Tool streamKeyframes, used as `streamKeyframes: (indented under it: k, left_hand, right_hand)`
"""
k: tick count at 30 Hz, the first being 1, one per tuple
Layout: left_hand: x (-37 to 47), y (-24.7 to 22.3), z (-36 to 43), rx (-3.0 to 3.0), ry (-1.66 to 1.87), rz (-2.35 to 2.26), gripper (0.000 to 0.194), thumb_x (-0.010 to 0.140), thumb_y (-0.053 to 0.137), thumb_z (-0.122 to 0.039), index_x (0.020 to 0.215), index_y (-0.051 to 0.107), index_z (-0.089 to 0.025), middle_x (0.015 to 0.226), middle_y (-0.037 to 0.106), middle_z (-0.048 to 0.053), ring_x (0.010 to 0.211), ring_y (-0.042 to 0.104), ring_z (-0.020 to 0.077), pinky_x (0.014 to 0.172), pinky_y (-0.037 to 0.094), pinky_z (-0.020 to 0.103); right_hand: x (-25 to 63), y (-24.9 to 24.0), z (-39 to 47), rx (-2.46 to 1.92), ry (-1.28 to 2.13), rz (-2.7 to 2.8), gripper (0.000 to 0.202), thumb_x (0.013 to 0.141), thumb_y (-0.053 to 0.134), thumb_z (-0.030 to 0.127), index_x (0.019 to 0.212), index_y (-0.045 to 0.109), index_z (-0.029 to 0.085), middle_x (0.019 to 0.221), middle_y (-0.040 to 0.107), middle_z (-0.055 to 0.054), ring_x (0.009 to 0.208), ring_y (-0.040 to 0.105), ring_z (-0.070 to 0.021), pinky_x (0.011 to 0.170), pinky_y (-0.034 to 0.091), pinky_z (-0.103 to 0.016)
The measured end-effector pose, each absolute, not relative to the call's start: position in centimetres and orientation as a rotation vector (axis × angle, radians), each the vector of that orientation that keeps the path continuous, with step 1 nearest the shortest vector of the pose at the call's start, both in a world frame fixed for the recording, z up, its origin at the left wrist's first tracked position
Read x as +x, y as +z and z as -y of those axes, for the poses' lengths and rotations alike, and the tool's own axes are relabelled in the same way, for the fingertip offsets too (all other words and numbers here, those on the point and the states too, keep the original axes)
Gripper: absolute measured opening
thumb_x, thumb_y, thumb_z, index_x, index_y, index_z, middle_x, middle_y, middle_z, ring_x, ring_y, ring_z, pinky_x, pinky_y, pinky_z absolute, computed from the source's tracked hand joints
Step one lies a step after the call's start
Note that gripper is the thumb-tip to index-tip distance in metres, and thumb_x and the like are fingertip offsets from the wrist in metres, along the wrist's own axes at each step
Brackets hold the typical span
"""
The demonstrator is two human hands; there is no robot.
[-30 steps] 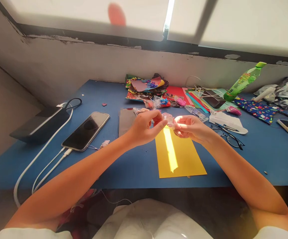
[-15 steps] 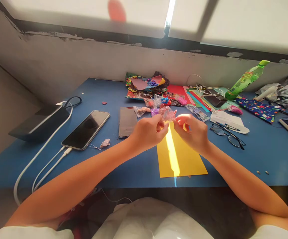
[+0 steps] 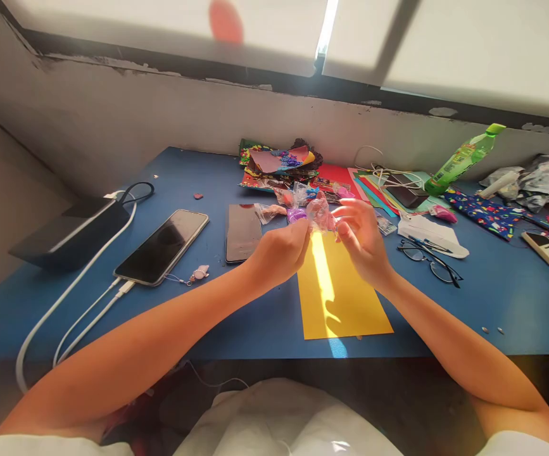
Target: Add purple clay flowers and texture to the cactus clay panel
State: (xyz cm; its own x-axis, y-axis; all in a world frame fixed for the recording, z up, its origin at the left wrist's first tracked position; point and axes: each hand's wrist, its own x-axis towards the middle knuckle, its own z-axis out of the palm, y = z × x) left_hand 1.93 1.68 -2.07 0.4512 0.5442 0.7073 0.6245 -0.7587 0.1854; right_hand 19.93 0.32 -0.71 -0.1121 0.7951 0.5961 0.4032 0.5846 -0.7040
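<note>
A clear plastic bag with something pink in it (image 3: 319, 213) is between my hands, above the top end of a yellow sheet (image 3: 345, 304). My left hand (image 3: 283, 251) is closed on the bag's left side. At the bag's right side is my right hand (image 3: 362, 239), its fingers apart and its fingertips close to the pink contents. Just behind my left hand lies a purple packet (image 3: 297, 216). Another clear packet (image 3: 270, 213) rests over the top of a dark flat tablet-like object (image 3: 243, 234). Sunlight crosses the yellow sheet in a bright stripe.
On the left are a phone (image 3: 163, 248) with white cables, a black box (image 3: 75, 231) and a small charm (image 3: 200, 273). Rightward lie eyeglasses (image 3: 430, 261), a white paper (image 3: 430, 234), a green bottle (image 3: 464, 159) and a patterned pouch (image 3: 483, 212). Colourful packets (image 3: 278, 166) are piled at the back.
My right hand's fingers have spread from a pinch and lifted a little. The bag is more exposed between my hands. The view has shifted slightly.
</note>
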Motion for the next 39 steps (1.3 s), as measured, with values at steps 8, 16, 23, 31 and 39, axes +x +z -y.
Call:
streamKeyframes:
  k: [8, 16, 23, 31, 39]
  left_hand:
    - [2.0, -2.3, -1.8, -2.704, -1.273, 1.071, 0.019, 0.091, 0.032, -0.015, 0.075, 0.041, -0.021, 0.057, 0.056, 0.001, 0.044, 0.054, 0.0145, 0.043, 0.032, 0.024]
    - [2.8, -1.9, -2.2, -3.189, -1.841, 1.59, 0.022, 0.096, 0.034, -0.022, 0.075, 0.04, -0.021, 0.061, 0.064, 0.001, 0.053, 0.063, 0.0111, 0.041, 0.042, 0.018]
    - [3.2, -0.7, -1.9, -3.417, -2.239, 1.992, 0.014, 0.088, 0.035, -0.014, 0.08, 0.044, -0.019, 0.058, 0.062, -0.001, 0.053, 0.067, 0.0122, 0.039, 0.039, 0.016]
    - [2.9, -0.2, -1.5, -3.43, -2.331, 2.032, 0.011, 0.085, 0.048, -0.027, 0.078, 0.047, -0.019, 0.059, 0.061, -0.001, 0.054, 0.066, 0.0129, 0.042, 0.04, 0.017]
    - [3.2, 0.2, -1.1, -3.318, -2.111, 2.135, 0.017, 0.089, 0.045, -0.02, 0.073, 0.051, -0.017, 0.06, 0.062, 0.001, 0.055, 0.063, 0.0104, 0.043, 0.041, 0.017]
  right_hand:
    - [19.6, -0.4, -0.7, -0.942, 1.056, 1.55, 0.038, 0.079, 0.067, 0.052, 0.096, 0.056, 0.02, 0.076, 0.063, 0.001, 0.059, 0.063, -0.0099, 0.047, 0.05, -0.021]
    - [20.4, -0.3, -1.1, -0.923, 1.0, 1.404, 0.033, 0.076, 0.069, 0.047, 0.089, 0.052, 0.022, 0.075, 0.063, 0.002, 0.058, 0.062, -0.0101, 0.049, 0.049, -0.023]
    - [20.9, 0.0, -1.4, -0.899, 1.069, 1.361, 0.029, 0.076, 0.064, 0.043, 0.087, 0.049, 0.022, 0.074, 0.055, 0.004, 0.056, 0.056, -0.0089, 0.047, 0.046, -0.023]
    - [20.5, -0.1, -0.9, -1.012, 1.001, 1.543, 0.051, 0.081, 0.056, 0.064, 0.061, 0.038, 0.021, 0.053, 0.041, 0.007, 0.042, 0.043, -0.0059, 0.042, 0.036, -0.021]
    - [20.0, -0.6, -0.2, -1.082, 0.632, 1.792, 0.044, 0.084, 0.055, 0.061, 0.094, 0.059, 0.018, 0.052, 0.041, 0.009, 0.042, 0.036, -0.0059, 0.042, 0.028, -0.022]
